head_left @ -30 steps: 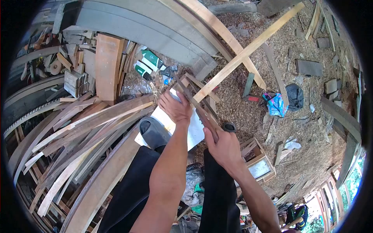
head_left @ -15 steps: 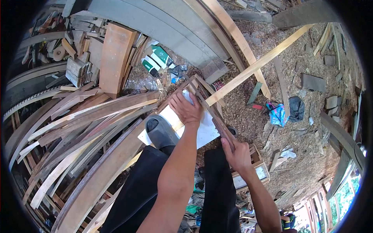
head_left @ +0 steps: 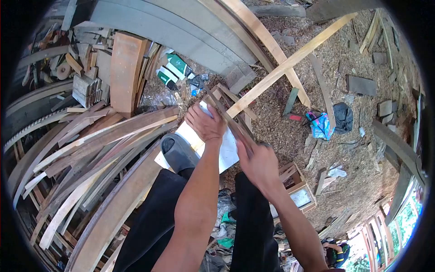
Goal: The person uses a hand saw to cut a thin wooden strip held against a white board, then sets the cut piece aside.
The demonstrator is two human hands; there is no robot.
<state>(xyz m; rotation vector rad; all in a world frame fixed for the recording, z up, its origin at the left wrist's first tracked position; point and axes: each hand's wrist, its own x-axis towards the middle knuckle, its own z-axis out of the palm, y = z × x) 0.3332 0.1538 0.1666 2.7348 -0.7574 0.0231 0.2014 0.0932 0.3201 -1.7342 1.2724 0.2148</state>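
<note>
My left hand [head_left: 206, 121] presses down on a white board [head_left: 229, 152], its fingers bent over the far part. My right hand [head_left: 260, 165] is closed around the near end of a long, narrow brown tool that looks like a handsaw [head_left: 233, 124]. This tool slants away along the board's right edge, just beside my left hand; its teeth cannot be made out. A foot in a dark grey slipper [head_left: 177, 152] rests on the board's left part. Wooden pieces [head_left: 221, 93] lie under or beyond the board's far end.
Long curved planks [head_left: 104, 136] are stacked on the left. A pale plank [head_left: 290, 65] crosses the shavings-covered ground ahead. Green-and-white boxes [head_left: 179, 65], a blue bag [head_left: 320, 126] and a small wooden frame [head_left: 301, 195] lie around. Another person [head_left: 336, 254] is at the lower right.
My right hand has moved forward and slightly left with the handsaw-like tool, whose far end reaches farther past the board. My left hand stays on the board. The whole view has shifted slightly.
</note>
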